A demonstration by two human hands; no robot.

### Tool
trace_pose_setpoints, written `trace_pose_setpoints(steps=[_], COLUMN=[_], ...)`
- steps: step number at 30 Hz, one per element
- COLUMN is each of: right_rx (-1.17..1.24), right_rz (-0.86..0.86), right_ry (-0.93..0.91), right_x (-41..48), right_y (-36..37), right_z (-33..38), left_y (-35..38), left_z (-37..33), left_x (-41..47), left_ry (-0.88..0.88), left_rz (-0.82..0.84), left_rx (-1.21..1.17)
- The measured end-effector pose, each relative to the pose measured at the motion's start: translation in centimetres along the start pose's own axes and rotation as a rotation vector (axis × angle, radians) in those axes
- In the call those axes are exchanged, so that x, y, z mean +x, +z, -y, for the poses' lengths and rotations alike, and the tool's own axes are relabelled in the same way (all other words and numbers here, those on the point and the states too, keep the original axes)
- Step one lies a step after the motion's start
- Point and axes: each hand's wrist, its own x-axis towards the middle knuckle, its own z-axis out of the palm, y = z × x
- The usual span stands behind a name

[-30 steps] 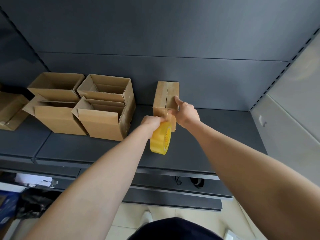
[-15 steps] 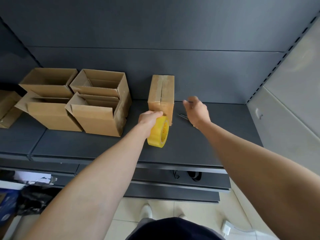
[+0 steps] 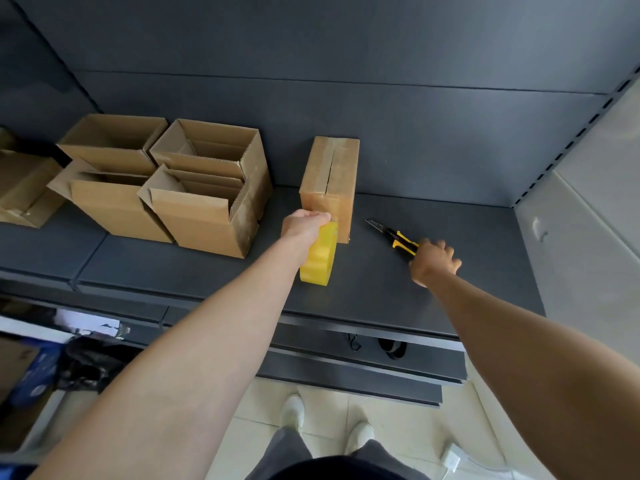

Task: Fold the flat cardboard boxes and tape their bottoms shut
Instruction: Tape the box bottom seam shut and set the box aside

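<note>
- Gripping the yellow tape roll (image 3: 318,259) from above, the left hand (image 3: 304,225) has its fingers curled over the roll's upper rim.
- Tape roll: stands on edge on the dark shelf (image 3: 381,296), about midway along it and closer to the front edge than the back.
- Taped box (image 3: 329,181): stands just behind the roll, toward the shelf's back edge. Its closed flaps face up, with tape along the centre seam and down the near face. The left hand's knuckles sit against that near face.
- Right hand (image 3: 434,259): lies over the handle end of a yellow-and-black utility knife (image 3: 391,233), right of the taped box. The hand is blurred, and I cannot tell whether its fingers close round the handle.
- Utility knife: lies flat on the shelf, dark tip pointing toward the back left, apart from the taped box.
- Four open boxes (image 3: 207,202): packed two by two on the left part of the shelf, flaps up, sides touching.
- Further cardboard box (image 3: 24,188): lies tilted at the shelf's far left edge, partly out of view.
</note>
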Motion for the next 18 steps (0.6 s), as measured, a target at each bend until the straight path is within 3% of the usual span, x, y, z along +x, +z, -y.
trace_pose_setpoints(steps=[8,13,18], right_rx=[0.287,0.151,0.137], right_rz=[-0.173,-0.273,-0.373], right_ry=[-0.121,-0.425,-0.513], right_x=[-3.0,-4.4,-4.7], right_y=[-0.1,-2.4,-2.9], right_z=[-0.8,1.3,4.3], left_y=[0.0,-0.2,-0.9], left_z=[-0.1,-0.2,-0.3], left_x=[-0.1,0.1,0.7], left_ry=[-0.016,-0.037,-0.057], left_rz=[-0.017,-0.007,-0.018], left_rx=[-0.004,0.015,0.022])
